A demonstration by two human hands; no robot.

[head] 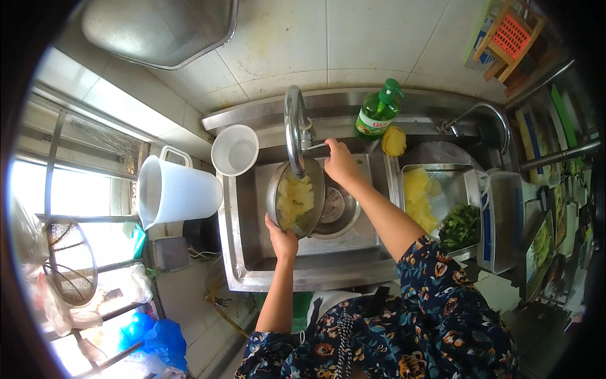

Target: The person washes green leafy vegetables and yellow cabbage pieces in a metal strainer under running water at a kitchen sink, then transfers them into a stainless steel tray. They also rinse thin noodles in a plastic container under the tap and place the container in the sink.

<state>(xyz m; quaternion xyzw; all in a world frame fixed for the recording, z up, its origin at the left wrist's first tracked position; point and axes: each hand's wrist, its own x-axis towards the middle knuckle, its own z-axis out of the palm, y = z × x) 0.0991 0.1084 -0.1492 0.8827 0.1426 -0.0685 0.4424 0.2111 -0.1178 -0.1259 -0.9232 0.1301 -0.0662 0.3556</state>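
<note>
A round metal mesh strainer (316, 182) is gripped at its near rim by my left hand (283, 240), over the stainless steel sink (307, 251). Pale yellow pieces of food (294, 196), with a bit of green among them, lie inside it. The spout of the chrome faucet (292, 137) curves down just above these pieces; whether water flows I cannot tell. My right hand (342, 162) has its fingers on the faucet's lever handle (318, 146). Partly hidden behind the strainer, a round metal bowl (348, 213) sits on the sink's floor.
A white plastic tub (235, 150) and a large white pitcher (180, 189) stand left. Behind the sink are a green pump bottle (378, 111) and a yellow sponge or cloth (394, 141). At right, a metal tray (445, 177) holds yellow slices (417, 199) and leafy greens (459, 226).
</note>
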